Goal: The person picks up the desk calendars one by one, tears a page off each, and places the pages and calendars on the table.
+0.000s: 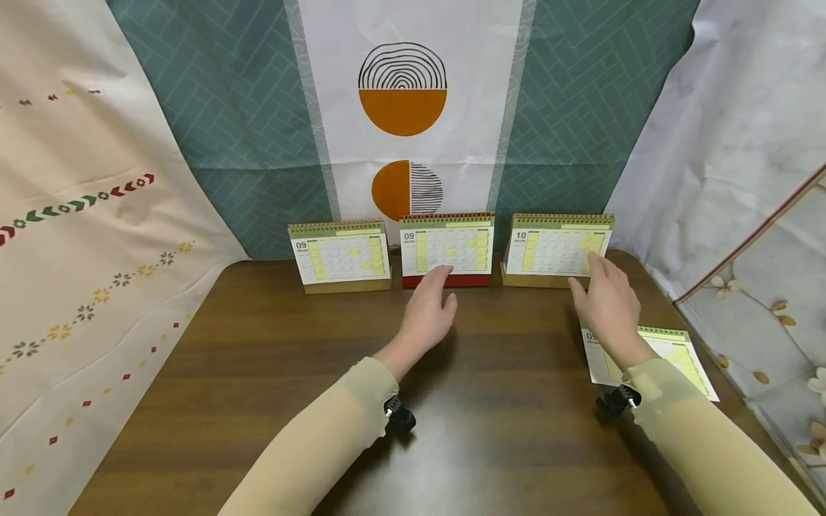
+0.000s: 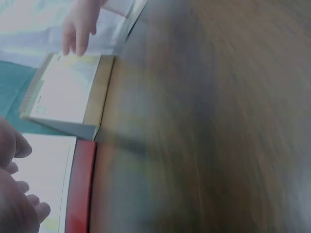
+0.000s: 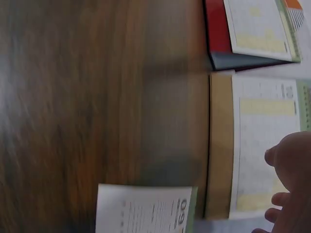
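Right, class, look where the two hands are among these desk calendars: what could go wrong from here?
1. The right sleeve crosses over the flat 09 page, so drawing back might drag it.
2. The right hand is in front of the calendar showing 10; a push could tip or skew it.
3. The left hand is close to the red-based calendar; a bump might knock it out of line.

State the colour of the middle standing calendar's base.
The base is red, showing best in the left wrist view.
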Available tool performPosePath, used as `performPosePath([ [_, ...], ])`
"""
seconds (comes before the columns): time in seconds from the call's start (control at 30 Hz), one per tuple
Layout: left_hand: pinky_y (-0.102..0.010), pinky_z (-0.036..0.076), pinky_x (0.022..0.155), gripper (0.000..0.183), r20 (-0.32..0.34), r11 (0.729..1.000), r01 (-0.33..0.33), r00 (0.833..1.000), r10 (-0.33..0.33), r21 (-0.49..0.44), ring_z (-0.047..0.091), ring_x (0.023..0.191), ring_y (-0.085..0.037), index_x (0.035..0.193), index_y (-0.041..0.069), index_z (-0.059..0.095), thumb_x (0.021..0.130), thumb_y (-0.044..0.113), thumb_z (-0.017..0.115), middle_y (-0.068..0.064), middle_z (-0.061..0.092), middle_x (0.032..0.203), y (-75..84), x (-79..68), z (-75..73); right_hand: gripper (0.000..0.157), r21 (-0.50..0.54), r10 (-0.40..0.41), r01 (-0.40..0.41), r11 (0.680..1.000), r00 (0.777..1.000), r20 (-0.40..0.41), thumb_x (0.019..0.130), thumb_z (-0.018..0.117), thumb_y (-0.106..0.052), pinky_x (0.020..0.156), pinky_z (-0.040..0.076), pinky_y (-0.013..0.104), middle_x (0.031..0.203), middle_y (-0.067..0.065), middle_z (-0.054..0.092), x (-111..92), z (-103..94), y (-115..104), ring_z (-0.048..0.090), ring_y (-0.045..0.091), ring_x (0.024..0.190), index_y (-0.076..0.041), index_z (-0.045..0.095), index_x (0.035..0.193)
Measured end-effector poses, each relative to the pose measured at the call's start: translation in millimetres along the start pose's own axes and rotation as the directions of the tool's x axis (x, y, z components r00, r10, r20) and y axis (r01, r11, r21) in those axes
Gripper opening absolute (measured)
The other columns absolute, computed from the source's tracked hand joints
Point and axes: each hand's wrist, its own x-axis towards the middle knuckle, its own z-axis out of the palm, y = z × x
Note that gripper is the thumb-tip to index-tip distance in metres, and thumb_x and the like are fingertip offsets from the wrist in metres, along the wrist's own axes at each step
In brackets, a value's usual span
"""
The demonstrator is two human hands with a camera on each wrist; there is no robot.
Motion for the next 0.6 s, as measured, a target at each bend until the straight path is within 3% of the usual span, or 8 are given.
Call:
performPosePath([
  [0.17, -0.060, 0.040, 0.122, 0.058, -0.044, 0.999, 0.034, 0.998, -0.033, 0.015, 0.031, 0.162, -0.038, 0.167, 0.005, 0.043, 0.112, 0.012, 0.061, -0.019, 0.030, 0.178, -11.3, -4.6, -13.8, 0.075, -0.025, -0.120, 0.118, 0.993, 0.991, -0.060, 0.111, 0.069, -0.024, 0.109, 0.040, 0.077, 0.158, 0.040, 0.046, -5, 4.1, -17, 0.044, 0.060, 0.144, 0.007, 0.031, 0.168],
  [0.27, -0.062, 0.039, 0.122, 0.062, -0.058, 0.998, 0.059, 0.997, -0.058, 0.005, 0.026, 0.164, -0.037, 0.169, 0.006, 0.038, 0.112, 0.013, 0.061, -0.018, 0.022, 0.181, -17.2, -6.5, -20.6, 0.075, -0.046, -0.184, 0.181, 0.982, 0.978, -0.100, 0.108, 0.074, -0.022, 0.116, 0.034, 0.074, 0.156, 0.040, 0.047, -6, 8.3, -27, 0.044, 0.058, 0.144, 0.010, 0.036, 0.165],
  [0.4, -0.059, 0.036, 0.125, 0.065, -0.070, 0.996, 0.083, 0.994, -0.084, -0.014, 0.022, 0.166, -0.036, 0.172, 0.006, 0.032, 0.113, 0.015, 0.060, -0.018, 0.018, 0.182, -25.8, -8.6, -28.2, 0.077, -0.045, -0.213, 0.209, 0.977, 0.973, -0.094, 0.106, 0.076, -0.024, 0.120, 0.027, 0.075, 0.158, 0.038, 0.046, -9, 14.0, -41, 0.041, 0.057, 0.147, 0.009, 0.037, 0.165],
  [0.6, -0.056, 0.029, 0.129, 0.066, -0.072, 0.993, 0.114, 0.991, -0.116, -0.028, 0.020, 0.167, -0.035, 0.173, 0.005, 0.029, 0.115, 0.015, 0.059, -0.019, 0.019, 0.182, -38.4, -9.9, -36.3, 0.078, -0.012, -0.238, 0.237, 0.971, 0.970, -0.060, 0.107, 0.075, -0.026, 0.120, 0.031, 0.071, 0.162, 0.036, 0.044, -12, 21.4, -63, 0.041, 0.056, 0.149, 0.009, 0.036, 0.166],
])
